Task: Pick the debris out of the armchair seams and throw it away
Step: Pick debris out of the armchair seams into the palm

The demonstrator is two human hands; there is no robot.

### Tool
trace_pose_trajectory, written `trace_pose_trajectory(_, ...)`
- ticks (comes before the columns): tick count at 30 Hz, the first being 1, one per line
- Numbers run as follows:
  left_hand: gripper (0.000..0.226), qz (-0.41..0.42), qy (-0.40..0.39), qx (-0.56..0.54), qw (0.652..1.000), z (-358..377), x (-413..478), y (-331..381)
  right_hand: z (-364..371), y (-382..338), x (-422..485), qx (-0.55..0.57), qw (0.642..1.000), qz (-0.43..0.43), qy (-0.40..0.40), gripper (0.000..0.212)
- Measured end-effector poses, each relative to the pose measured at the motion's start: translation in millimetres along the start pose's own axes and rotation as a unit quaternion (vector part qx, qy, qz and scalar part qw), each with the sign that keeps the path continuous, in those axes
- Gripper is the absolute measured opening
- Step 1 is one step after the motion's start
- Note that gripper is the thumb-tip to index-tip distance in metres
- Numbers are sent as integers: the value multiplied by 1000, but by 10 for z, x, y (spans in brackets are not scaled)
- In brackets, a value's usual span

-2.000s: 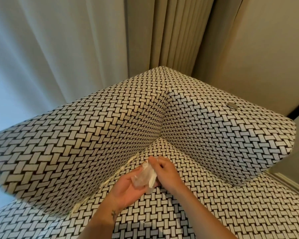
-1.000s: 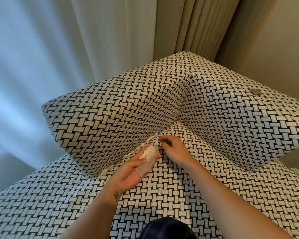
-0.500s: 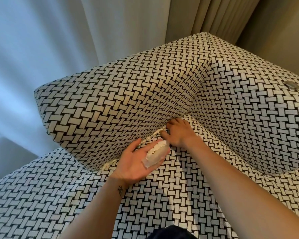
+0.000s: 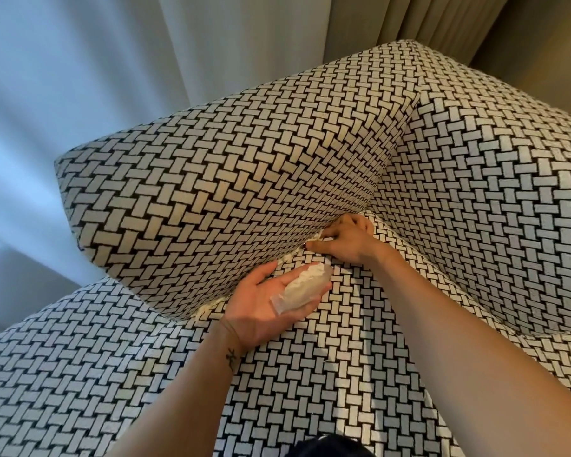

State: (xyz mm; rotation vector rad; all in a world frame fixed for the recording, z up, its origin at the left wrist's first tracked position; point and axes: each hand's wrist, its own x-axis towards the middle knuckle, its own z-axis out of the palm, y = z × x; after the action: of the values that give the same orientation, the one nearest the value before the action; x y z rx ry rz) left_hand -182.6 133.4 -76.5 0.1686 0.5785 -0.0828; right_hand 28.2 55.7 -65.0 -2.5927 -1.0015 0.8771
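Picking along the seam of the armchair (image 4: 211, 179), your right hand (image 4: 346, 242) pinches debris (image 4: 314, 239) wedged there; your left hand (image 4: 264, 305), spread palm-up beside it, carries the gathered wad (image 4: 302, 288). Next, drop the bit there.

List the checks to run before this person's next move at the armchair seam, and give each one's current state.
1. Grip: right hand is at the seam, fingers curled on white debris: ok.
2. Debris lifted free: not ok; it sits in the crease.
3. Receiving hand: left hand is palm up beside the seam: ok.
4. Collected wad rests on the left hand's fingers, thumb off it: ok.
5. Seam cleared: not ok; loose crumbs lie further along it.
6. Bin within reach: cannot tell; none in view.
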Motion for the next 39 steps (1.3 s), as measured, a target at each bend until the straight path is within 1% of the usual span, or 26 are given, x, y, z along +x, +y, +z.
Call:
trace_pose_trajectory(1,64,-1,2,1,1000,0,4,-3,-4,-24,7,-16,1000,11,-8,71)
trace_pose_trajectory(4,64,-3,4,9,1000,1,9,-1,-18,-174,-2,-125,991,34,-40,85)
trace_pose_trajectory(5,64,-3,5,10,1000,6,6,-3,-12,-214,-11,-144,988,39,-45,91)
trace_pose_trajectory(7,64,-4,3,17,1000,11,1,-4,9,-243,-32,-147,987,44,-42,99)
trace_pose_trajectory(8,64,-7,2,19,1000,9,-4,-10,27,-234,-42,-139,989,42,-35,100)
trace_pose_trajectory(10,65,-12,0,19,1000,-2,-7,-9,51,-189,-47,-107,994,31,-11,93)
trace_pose_trajectory(13,65,-19,-6,7,1000,-24,1,0,108,-118,-44,-62,998,2,33,75)
trace_pose_trajectory(17,64,-22,-14,4,1000,-43,6,0,173,-55,-38,-58,996,-15,61,64)
trace_pose_trajectory(21,64,-23,-17,13,999,-61,11,6,211,7,-65,-9,995,-31,96,53)
trace_pose_trajectory(23,64,-23,-16,15,999,-66,12,9,264,29,-93,29,990,-42,133,46)
trace_pose_trajectory(26,65,-19,-11,24,999,-86,28,-1,356,57,-117,86,974,-54,201,31)
trace_pose_trajectory(28,65,-15,-14,32,999,-91,28,-1,396,54,-137,106,968,-55,220,26)
trace_pose_trajectory(32,66,-10,-37,42,998,-134,27,6,444,61,-221,193,946,-61,252,21)
trace_pose_trajectory(37,65,-1,-47,38,998,-111,-7,-27,439,74,-329,170,947,-79,260,19)
trace_pose_trajectory(39,64,5,-44,31,999,-75,-18,-23,434,60,-328,201,941,-71,263,12)
